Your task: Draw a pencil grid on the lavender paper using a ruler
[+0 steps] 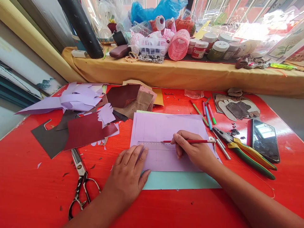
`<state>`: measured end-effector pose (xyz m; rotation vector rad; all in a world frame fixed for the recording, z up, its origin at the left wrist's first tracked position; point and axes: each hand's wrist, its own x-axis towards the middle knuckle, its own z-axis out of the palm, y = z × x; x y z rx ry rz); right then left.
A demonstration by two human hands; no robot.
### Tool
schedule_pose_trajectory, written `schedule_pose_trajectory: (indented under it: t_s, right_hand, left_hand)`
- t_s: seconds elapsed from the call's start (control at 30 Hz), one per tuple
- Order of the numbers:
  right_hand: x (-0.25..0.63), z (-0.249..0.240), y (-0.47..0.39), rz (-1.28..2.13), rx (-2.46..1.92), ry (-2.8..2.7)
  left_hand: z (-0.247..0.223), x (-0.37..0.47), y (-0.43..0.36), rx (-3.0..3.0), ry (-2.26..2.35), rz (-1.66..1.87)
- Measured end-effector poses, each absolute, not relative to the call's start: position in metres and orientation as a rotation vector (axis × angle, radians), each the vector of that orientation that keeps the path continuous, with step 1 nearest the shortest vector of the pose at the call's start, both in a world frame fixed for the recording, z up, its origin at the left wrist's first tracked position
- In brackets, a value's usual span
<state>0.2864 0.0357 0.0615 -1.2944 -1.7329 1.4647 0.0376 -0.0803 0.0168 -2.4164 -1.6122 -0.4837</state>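
Right hand [190, 148] is wrapped round a slim, round red pencil [198, 141]; a clear, flat plastic ruler [152, 143] is pinned by the spread left hand [129, 171] on a smooth matte lilac sheet [175, 126], set between the counter's [175, 209] left and right edges. Line-marking appears to be in hand; firm ruler pressure and a light stroke seem called for. Grained maroon scrap [83, 131] is seen toward the left edge.

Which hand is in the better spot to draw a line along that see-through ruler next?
Probably the right hand: it holds the red pencil, with the tip right by the clear ruler. The left hand rests at the ruler's left end.
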Motion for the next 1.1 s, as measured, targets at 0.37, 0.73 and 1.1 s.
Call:
schedule_pose_trajectory:
  t_s: [0.37,0.73,1.1]
  right_hand:
    - [0.2889,0.0609,0.0351,1.458,-1.298,-1.735]
    - [0.2881,0.0617,0.0358,1.449,-1.303,-1.75]
    - [0.2895,0.0579,0.0351,1.462,-1.288,-1.688]
  left_hand:
    - [0.0171,0.039,-0.0814,-2.418,-1.648,-0.482]
    - [0.0158,0.0369,-0.0819,-2.425,-1.656,-0.455]
    - [0.0128,0.0381,-0.0829,-2.436,-1.672,-0.472]
